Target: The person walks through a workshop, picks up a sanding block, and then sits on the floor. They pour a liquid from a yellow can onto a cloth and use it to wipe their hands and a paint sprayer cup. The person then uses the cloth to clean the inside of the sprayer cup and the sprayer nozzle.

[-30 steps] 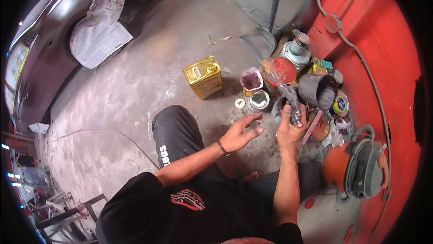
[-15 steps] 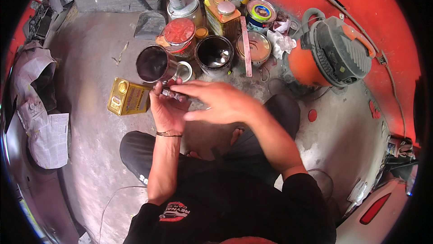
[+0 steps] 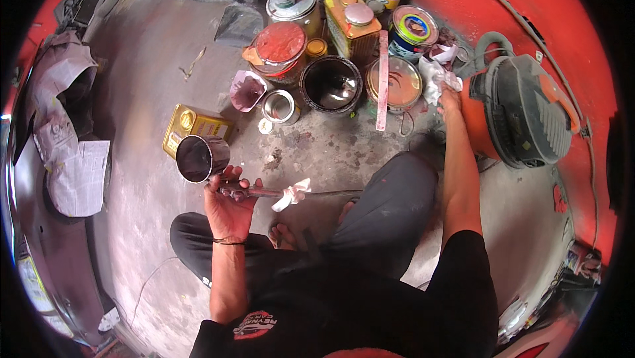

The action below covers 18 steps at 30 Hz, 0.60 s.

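My left hand (image 3: 228, 209) is closed around a metal cup with a slim, dark, handle-like piece. The open metal cup (image 3: 197, 159), dark inside, is tilted in front of the yellow tin. Out of the hand to the right runs the slim dark piece (image 3: 261, 192), with a bit of white cloth (image 3: 292, 194) at its end; how it joins the cup is hidden. Far to the right, my right hand (image 3: 450, 98) has its fingers closed on a crumpled white rag (image 3: 435, 79) lying by the paint cans; the fingertips are partly hidden.
A yellow rectangular tin (image 3: 178, 130) stands behind the cup. Ahead are a black-rimmed bucket (image 3: 304, 90), a small open can (image 3: 280, 108), a pinkish container (image 3: 249, 90) and a red-topped can (image 3: 280, 42). A reddish stick (image 3: 383, 80) leans there. An orange-and-black vacuum (image 3: 529, 110) stands right.
My right hand has left the left hand's side and reached right to the rag. My left hand has lowered the cup toward me. The white cloth now shows on the slim piece.
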Each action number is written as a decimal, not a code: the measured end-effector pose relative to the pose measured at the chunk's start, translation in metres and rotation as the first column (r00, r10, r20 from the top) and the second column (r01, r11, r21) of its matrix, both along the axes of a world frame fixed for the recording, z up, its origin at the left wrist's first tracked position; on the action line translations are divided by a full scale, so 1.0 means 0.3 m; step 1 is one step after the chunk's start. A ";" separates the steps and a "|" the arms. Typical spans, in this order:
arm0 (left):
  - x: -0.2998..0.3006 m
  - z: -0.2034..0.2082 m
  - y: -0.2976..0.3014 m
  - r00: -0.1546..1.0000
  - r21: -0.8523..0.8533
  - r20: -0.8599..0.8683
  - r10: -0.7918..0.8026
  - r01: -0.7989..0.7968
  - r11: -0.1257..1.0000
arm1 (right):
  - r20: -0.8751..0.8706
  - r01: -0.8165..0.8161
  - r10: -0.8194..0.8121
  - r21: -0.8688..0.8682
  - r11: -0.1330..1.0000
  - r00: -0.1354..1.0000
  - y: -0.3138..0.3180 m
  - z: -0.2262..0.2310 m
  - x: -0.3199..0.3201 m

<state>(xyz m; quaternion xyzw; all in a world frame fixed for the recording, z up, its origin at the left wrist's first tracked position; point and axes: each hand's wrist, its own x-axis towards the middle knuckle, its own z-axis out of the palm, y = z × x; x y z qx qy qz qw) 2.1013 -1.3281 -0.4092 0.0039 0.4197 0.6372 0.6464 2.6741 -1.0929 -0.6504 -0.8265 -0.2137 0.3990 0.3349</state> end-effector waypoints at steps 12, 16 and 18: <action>-0.109 -0.081 0.114 0.993 0.101 -0.058 -0.103 0.109 0.989 | 0.039 0.076 -0.163 0.764 0.640 0.986 -0.220 0.784 -0.300; -0.157 -0.118 0.175 0.989 0.114 -0.061 -0.137 0.143 0.983 | 0.323 -0.228 -0.201 0.894 0.385 0.925 -0.388 1.148 -0.380; -0.176 -0.152 0.204 0.990 0.025 -0.095 -0.106 0.109 0.994 | 0.582 -0.463 -0.316 0.802 0.377 0.749 -0.487 1.348 -0.456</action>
